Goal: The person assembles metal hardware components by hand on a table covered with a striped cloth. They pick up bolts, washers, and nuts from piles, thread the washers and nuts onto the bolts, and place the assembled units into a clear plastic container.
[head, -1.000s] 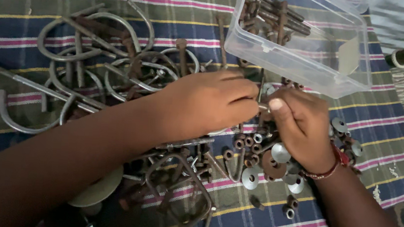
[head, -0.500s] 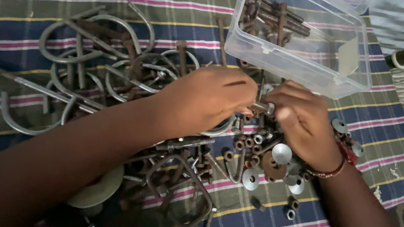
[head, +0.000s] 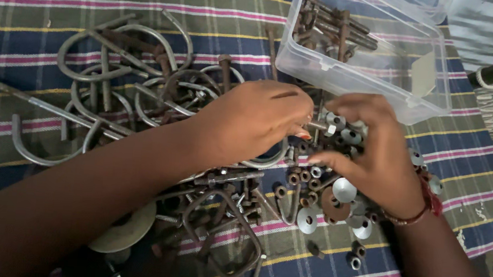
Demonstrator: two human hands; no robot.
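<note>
Both hands are in over the heap of rusty hardware, just below the clear plastic box (head: pixel 370 60) that already holds a batch of bolts. The left hand (head: pixel 254 118) has its fingertips pinched on the threaded end of a small bolt (head: pixel 320 127), and the right hand (head: pixel 368 154) sits just beside it, fingers curled down loosely, thumb out toward the loose nuts (head: pixel 305 175) (whether it grips anything, I cannot tell). This looks like the sorting step: 1 piece picked out of the pile. Next call, by my reading, is a clean lift up over the box's near wall without snagging the U-bolts (head: pixel 122 82) lying left of the box, or knocking the domed washers (head: pixel 345 190) below it.
</note>
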